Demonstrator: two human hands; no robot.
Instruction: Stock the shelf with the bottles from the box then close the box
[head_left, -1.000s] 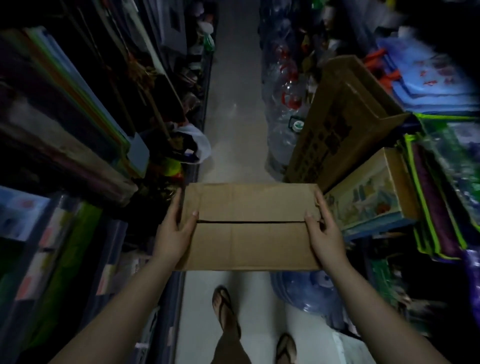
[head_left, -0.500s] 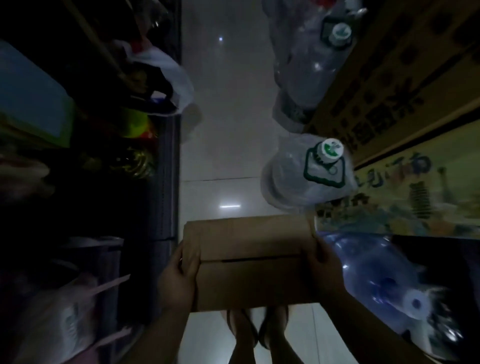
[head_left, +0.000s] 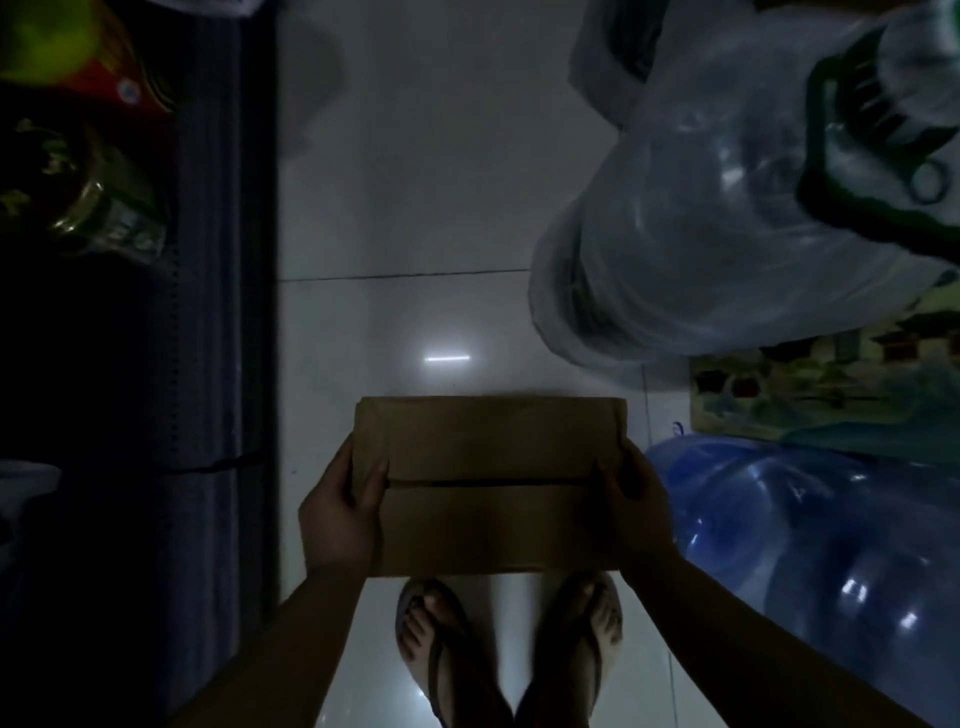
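Two hands on the cardboard box (head_left: 488, 486), one per short end. My left hand (head_left: 340, 512) is wrapped round the left end: fingers curled to roughly box-thickness, thumb (head_left: 375, 480) lying flat on the top face with its tip right at the flap seam (head_left: 488, 483), the rest of the fingers under or behind the edge, hidden. My right hand (head_left: 636, 506) mirrors that on the right end, thumb over the top edge near the seam's other end; it sits in shadow, so exact finger placement underneath is not readable. Both grips are closed onto the box, neither hand flat or spread. Box is held in the aisle in front of me, low, directly above my feet in flip-flops (head_left: 506, 647), which show just past its near edge. Whether its bottom touches the tiled floor (head_left: 415, 208) I cannot tell from this angle. Long axis runs left to right across the view; top face points up at the camera, level. Both top flaps are folded down and meet along a dark seam parallel to the long axis. To the right, near the box, a blue water jug (head_left: 810, 545) lying low, and a clear plastic-wrapped water jug (head_left: 717, 218) further up with a green-and-white label. Dark shelf edge (head_left: 218, 312) runs along the left side. Lighting is dim throughout.
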